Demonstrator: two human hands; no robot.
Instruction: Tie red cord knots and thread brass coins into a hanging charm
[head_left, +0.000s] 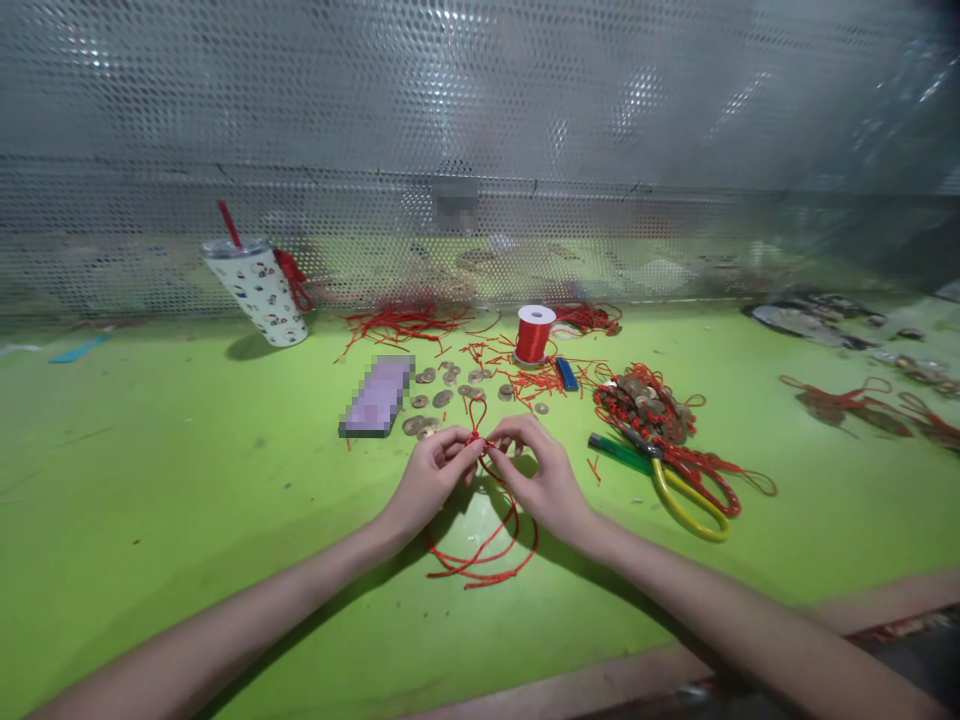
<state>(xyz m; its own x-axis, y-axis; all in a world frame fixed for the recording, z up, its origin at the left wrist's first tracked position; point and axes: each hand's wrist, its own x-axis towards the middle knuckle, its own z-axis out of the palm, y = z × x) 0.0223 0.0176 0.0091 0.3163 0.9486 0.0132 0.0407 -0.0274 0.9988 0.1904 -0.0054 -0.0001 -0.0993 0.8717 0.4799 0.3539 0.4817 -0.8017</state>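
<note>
A red cord (514, 520) is pinched between my two hands at the middle of the green table. Its small loop (478, 412) stands up above my fingertips, and its long loose ends curl down toward me. My left hand (435, 465) is closed on the knotted part from the left. From the right, my right hand (544, 475) pinches the same cord with thumb and forefinger. The knot itself is partly covered by my fingers. Just beyond my hands lie several round coins (442, 398) with holes.
Scissors (660, 470) with red and yellow handles and a green lighter (621, 453) lie right of my hands, beside a corded coin pile (646, 402). Farther back are a red spool (533, 338), a blue lighter (567, 374), a blurred purple object (381, 395) and a straw cup (262, 295).
</note>
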